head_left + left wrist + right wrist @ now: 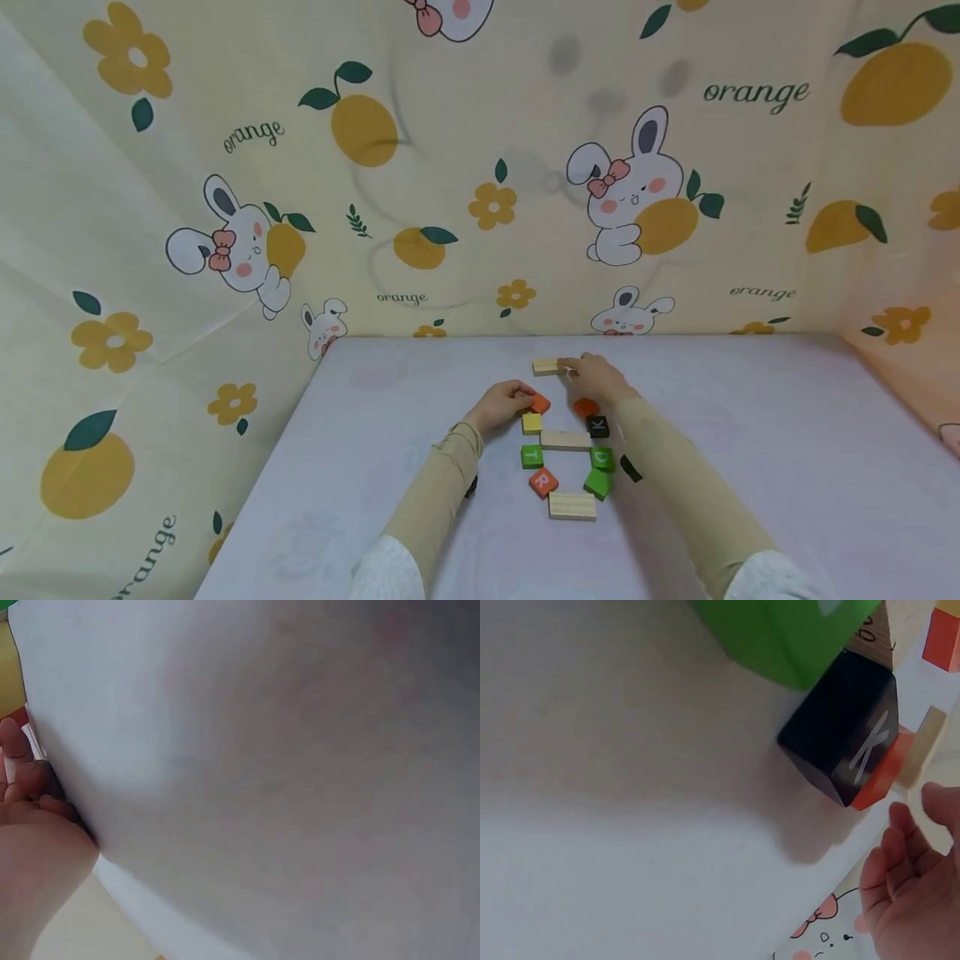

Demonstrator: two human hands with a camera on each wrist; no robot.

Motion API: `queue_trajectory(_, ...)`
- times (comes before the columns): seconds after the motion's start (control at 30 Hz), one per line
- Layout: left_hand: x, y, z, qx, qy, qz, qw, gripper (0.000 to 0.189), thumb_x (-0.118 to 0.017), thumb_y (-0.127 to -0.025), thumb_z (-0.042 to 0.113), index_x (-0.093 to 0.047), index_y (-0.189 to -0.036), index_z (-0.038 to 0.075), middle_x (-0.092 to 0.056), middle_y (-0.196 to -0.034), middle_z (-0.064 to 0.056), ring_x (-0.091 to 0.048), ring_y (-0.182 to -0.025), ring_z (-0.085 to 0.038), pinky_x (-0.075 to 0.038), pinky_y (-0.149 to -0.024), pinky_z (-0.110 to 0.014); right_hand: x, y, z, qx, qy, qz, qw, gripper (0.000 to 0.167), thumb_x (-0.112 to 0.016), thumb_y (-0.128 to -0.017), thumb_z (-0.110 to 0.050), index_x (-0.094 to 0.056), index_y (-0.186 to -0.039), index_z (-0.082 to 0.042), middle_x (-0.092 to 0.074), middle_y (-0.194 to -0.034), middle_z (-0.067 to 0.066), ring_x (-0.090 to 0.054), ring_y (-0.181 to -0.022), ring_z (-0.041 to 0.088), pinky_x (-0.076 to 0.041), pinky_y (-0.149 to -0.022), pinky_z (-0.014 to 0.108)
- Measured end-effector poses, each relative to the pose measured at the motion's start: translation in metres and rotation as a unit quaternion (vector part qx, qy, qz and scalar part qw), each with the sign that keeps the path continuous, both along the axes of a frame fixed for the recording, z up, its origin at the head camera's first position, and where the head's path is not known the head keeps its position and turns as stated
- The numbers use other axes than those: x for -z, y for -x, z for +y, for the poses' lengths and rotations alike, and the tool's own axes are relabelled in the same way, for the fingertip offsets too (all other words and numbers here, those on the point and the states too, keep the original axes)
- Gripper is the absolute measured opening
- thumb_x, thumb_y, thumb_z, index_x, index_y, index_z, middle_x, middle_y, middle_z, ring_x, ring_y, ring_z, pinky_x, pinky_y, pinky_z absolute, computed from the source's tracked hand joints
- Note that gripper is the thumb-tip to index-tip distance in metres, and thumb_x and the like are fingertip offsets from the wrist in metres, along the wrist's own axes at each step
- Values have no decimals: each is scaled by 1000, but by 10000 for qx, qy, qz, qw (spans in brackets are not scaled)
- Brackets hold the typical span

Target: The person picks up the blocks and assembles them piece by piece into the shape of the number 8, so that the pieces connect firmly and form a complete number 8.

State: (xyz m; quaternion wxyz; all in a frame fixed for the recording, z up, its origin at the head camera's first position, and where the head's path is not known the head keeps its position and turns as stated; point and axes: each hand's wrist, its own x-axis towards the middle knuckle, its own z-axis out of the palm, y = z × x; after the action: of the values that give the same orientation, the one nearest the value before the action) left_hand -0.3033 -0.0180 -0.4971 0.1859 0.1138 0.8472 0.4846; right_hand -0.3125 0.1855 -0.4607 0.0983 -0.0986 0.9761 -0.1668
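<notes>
My left hand (pixel 504 406) reaches in from the left, thumb and fingers bent at the left edge of an orange block (pixel 539 403). In the left wrist view its fingers (pixel 13 739) meet that block's red side (pixel 18 718). Farther back, my right hand (pixel 596 379) pinches the right end of a pale wooden plank (pixel 546 367). The right wrist view shows the thumb and fingers (pixel 900 817) at the near end of this plank (pixel 924 746). Below the right hand lies another orange block (pixel 586 407), with a black K block (pixel 597 427) in front.
A yellow block (pixel 532 424), green blocks (pixel 532 457) (pixel 602 459) (pixel 597 483) and an orange R block (pixel 543 482) form two columns. One plank (pixel 566 440) lies between them, another (pixel 572 507) at the front. A black block (pixel 631 468) lies beside the right forearm.
</notes>
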Motion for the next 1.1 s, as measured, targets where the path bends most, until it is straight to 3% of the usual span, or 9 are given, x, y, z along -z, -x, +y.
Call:
queue_trajectory(0.27,-1,0,0,102,113,-99,9998,22,-54,-93,25,-63,-108,11,-63,-108,-3,-52,-96,-14,-42,-90,-32,1,-3,6,209,-141,-339,9991,53,-56,-86,-14,-46,-138,-20,-58,-119,19,-50,-87,25,-42,-65,33)
queue_trajectory(0.43,-3,-1,2,66,72,-136,9999,22,-55,-93,24,-64,-108,11,-63,-109,-4,-51,-96,-14,-41,-92,-33,1,-4,10,316,-170,-524,9980,52,-54,-88,-13,-46,-138,-24,-53,-131,20,-52,-97,28,-46,-79,42)
queue_trajectory(0.63,-4,-3,3,-9,26,-171,9999,22,-55,-93,22,-63,-109,9,-63,-108,-4,-50,-93,-14,-41,-89,-31,-1,-6,9,366,-199,-727,9965,48,-53,-89,-13,-49,-135,-24,-43,-142,20,-48,-105,31,-42,-90,49)
queue_trajectory(0.8,-3,-3,2,-40,25,-182,9998,22,-54,-93,23,-63,-109,10,-63,-107,-3,-50,-94,-14,-41,-89,-31,-5,-10,7,322,-157,-827,9959,44,-48,-90,-12,-53,-133,-21,-43,-142,20,-47,-108,31,-40,-90,48)
queue_trajectory(1.1,-1,0,0,-78,40,-180,9998,22,-54,-94,25,-64,-109,12,-64,-109,-2,-52,-98,-14,-41,-95,-34,-4,-16,9,-7,-330,-605,9976,42,-43,-89,-13,-57,-128,-18,-50,-136,20,-52,-114,31,-41,-94,52)
